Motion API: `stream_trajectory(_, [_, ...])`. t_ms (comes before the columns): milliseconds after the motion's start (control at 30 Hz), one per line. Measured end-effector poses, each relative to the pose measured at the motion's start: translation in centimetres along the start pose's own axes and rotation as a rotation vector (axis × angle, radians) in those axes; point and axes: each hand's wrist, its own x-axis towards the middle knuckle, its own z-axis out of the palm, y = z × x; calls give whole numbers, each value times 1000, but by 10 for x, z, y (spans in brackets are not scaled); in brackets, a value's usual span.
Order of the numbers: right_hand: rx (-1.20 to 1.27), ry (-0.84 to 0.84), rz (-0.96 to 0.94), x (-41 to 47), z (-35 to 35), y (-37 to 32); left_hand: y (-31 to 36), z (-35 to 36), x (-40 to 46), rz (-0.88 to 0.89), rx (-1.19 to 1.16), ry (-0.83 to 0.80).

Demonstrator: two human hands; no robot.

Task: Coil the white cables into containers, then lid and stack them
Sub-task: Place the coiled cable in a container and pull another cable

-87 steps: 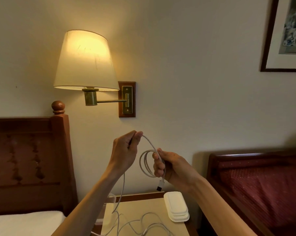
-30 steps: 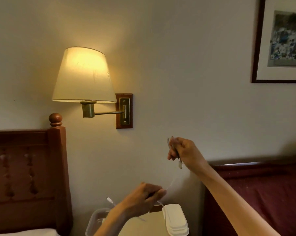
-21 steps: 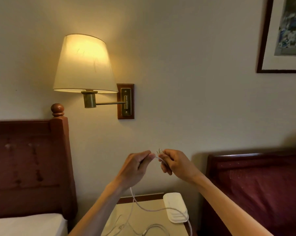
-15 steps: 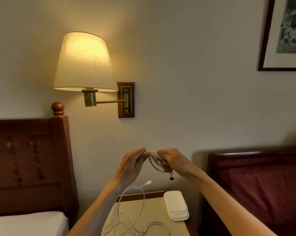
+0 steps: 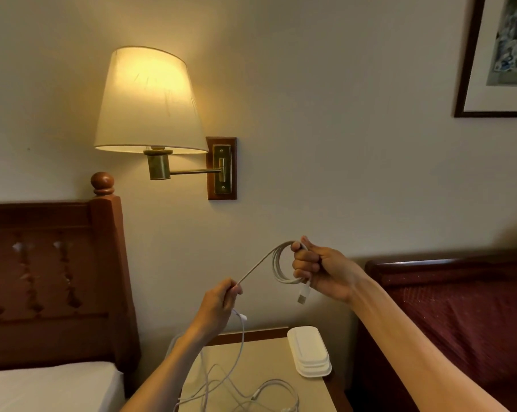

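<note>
Both hands are raised at lower centre of the frame, before a cream wall; the right hand (image 5: 319, 270) is curled round a small coil of white cable (image 5: 284, 267), whose loops hang from the fingers, and a connector (image 5: 303, 295) dangles just below the fist; the left hand (image 5: 220, 307) is closed lower and to the left, the same cable being pinched between thumb and fingers, so that a straight run is stretched up and to the right from it to the coil. Below the left hand a second connector end (image 5: 243, 316) is seen, and the cable falls from there to the surface beneath.

That surface is a pale-topped nightstand (image 5: 269, 361) at bottom centre, edged in dark wood; on it loose cable (image 5: 236, 391) is spread in tangled loops — part of it hidden behind the left forearm; a stack of white lids (image 5: 309, 350) is set at the nightstand's right rear corner, apart from the loops and well below the right hand. Whether the loose loops belong to one cable or several cannot be told.

A lit wall lamp (image 5: 148, 99) with a cream shade is mounted at upper left on a brass arm and a wooden plate; a dark wooden headboard (image 5: 52, 278) with a round finial fills the left edge, with white bedding (image 5: 49, 388) below it; a second headboard (image 5: 447, 292), in dark red, is seen at lower right, partly covered by the right forearm; a framed picture (image 5: 501, 55) hangs at upper right — cut by the frame's edge.
</note>
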Motion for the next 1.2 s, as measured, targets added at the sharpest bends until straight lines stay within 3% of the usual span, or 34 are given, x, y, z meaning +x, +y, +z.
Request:
stream_trajectory(133, [58,-31,-5,-1,-2,-5,-20,3,7,-249,10,-70])
stream_trajectory(267, [29,0,-38,0,-2,-16,-7,-5,23,-375,-183,145])
stream_trajectory(333, [36,37,-81,1,-3,-18,3,-11,29,-342,2,151])
stream_trajectory(400, [9,88,-129,2,-5,-19,18,-15,24,-282,348,-76])
stream_trajectory(467, [-82,127,-168,2,-6,-16,48,-14,8,-183,693,-542])
stream_trajectory(533, [-270,165,-205,4,-7,-9,86,-14,-5,-128,718,-828])
stream_trajectory(600, [-558,199,-258,6,-4,1,124,-19,-15,-32,559,-870])
stream_trajectory(667, [-778,189,-290,7,-1,9,145,-27,-18,154,407,-778])
stream_trajectory(733, [-910,117,-296,7,2,17,151,-37,-15,314,329,-568])
stream_trajectory(867, [-1046,57,-320,5,14,23,138,-44,-4,530,387,-170])
stream_trajectory(1033, [-1140,56,-320,8,32,22,121,-38,-4,516,249,75])
stream_trajectory(1200, [-1055,15,-186,9,42,22,122,-34,-12,431,96,67])
